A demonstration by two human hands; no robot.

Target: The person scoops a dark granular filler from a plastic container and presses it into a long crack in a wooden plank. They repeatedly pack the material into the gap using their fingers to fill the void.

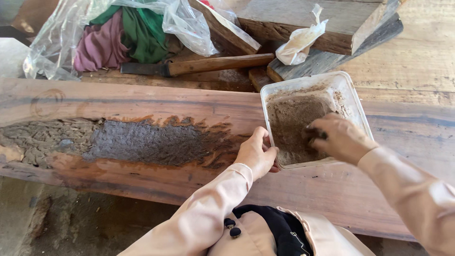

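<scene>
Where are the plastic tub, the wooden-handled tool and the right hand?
plastic tub [350, 90], head view, bare right rim.
wooden-handled tool [220, 63], head view, middle of handle.
right hand [337, 138], head view, back of hand.

The person's left hand [258, 152] curls over the near-left rim of a clear plastic tub [350, 93], steadying it on a long wooden slab [118, 102]. The right hand [337, 137] is down inside the tub, fingers buried in the brown sawdust-like filler [290, 118] that covers its bottom. Just left of the hands, a hollow in the slab is packed with dark grey paste [147, 142], rougher and paler toward the far left. Behind the slab lies a wood-handled tool [213, 64], beside a clear plastic bag [189, 23] holding pink and green cloth [123, 38], a crumpled white bag [298, 42] and stacked planks [303, 19].
</scene>
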